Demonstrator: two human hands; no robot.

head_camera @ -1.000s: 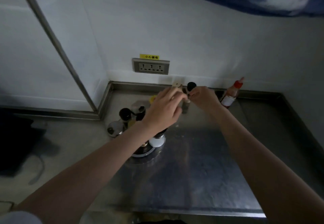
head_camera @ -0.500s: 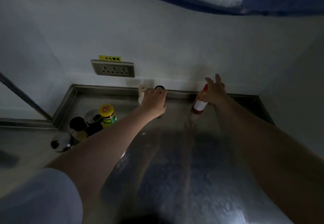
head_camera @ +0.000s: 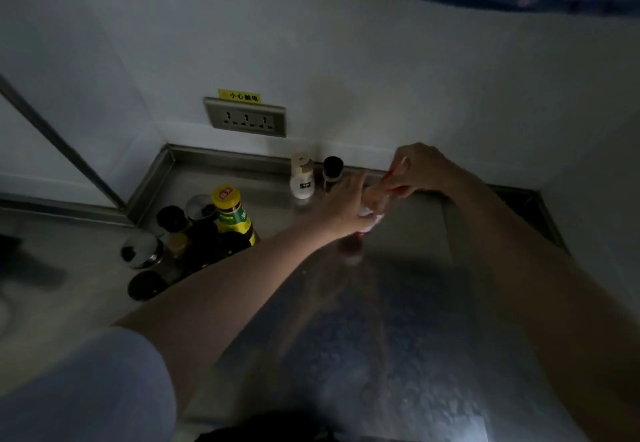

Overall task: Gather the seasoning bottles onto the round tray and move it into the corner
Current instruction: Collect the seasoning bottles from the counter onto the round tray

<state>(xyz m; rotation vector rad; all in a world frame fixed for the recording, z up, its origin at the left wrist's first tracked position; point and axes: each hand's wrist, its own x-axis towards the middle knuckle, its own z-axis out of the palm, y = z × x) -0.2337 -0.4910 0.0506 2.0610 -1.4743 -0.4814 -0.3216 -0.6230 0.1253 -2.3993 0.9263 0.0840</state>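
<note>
Both hands meet on the red-cap bottle (head_camera: 372, 211), mid-bench: right hand (head_camera: 420, 171) is pinched on its red tip, left hand (head_camera: 349, 208) is wrapped on the body, prob. to pass it left toward the tray group (head_camera: 194, 234) at the left corner. Two small bottles (head_camera: 317, 177) wait by the far wall. Vs 0.5 s ago: left hand was at those two bottles, right hand alone held the red-cap bottle further right.

A grey triple wall socket (head_camera: 246, 118) sits under a yellow warning label (head_camera: 239, 96), above the steel counter (head_camera: 398, 320).
</note>
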